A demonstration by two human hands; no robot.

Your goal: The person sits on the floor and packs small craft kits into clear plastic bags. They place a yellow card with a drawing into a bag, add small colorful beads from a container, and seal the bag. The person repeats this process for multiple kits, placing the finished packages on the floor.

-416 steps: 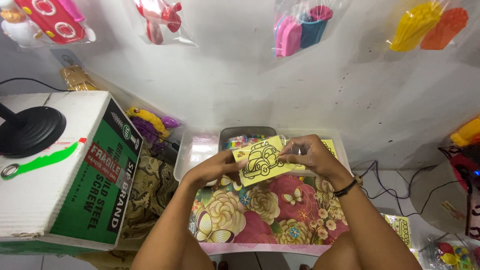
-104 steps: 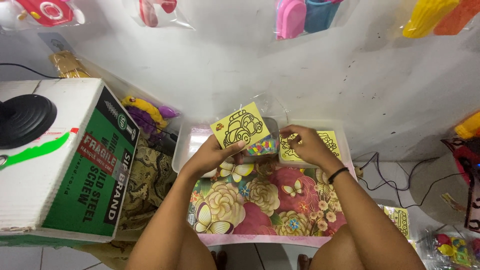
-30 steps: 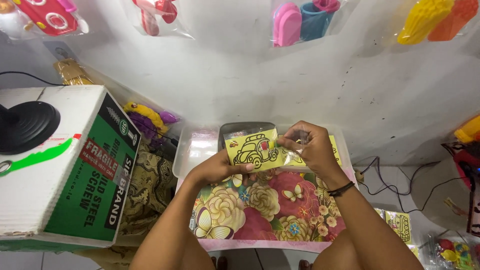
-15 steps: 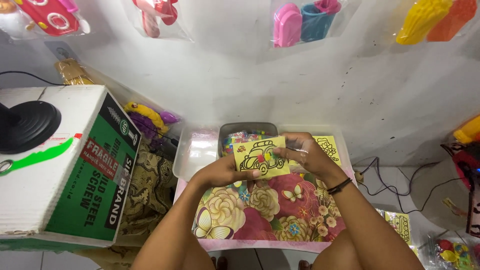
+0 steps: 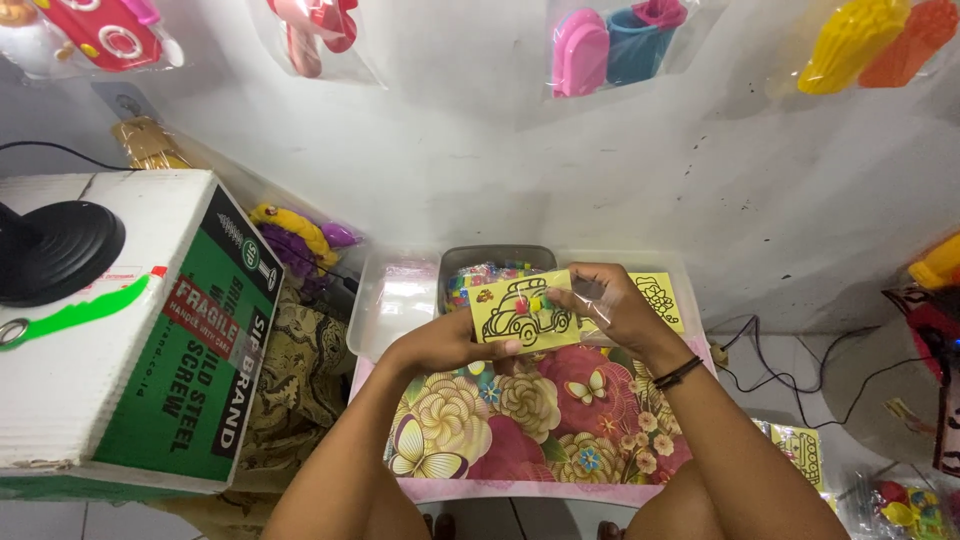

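Near the centre of the frame the left hand [image 5: 445, 345] is gripping the lower edge of a yellow cardboard card printed with a black car outline [image 5: 522, 319], while the right hand [image 5: 610, 310] is pinching clear crinkly wrap against its right side. Only a few small coloured spots are showing on the card, so most of the outline seems unfilled; behind it a grey plastic tray of colourful bits [image 5: 480, 268] is sitting on the flower-patterned table [image 5: 530, 420].

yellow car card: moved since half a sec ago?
Yes, slightly. The yellow car card, held by the left hand and right hand, now sits a little lower against the grey tray, covering more of its front.
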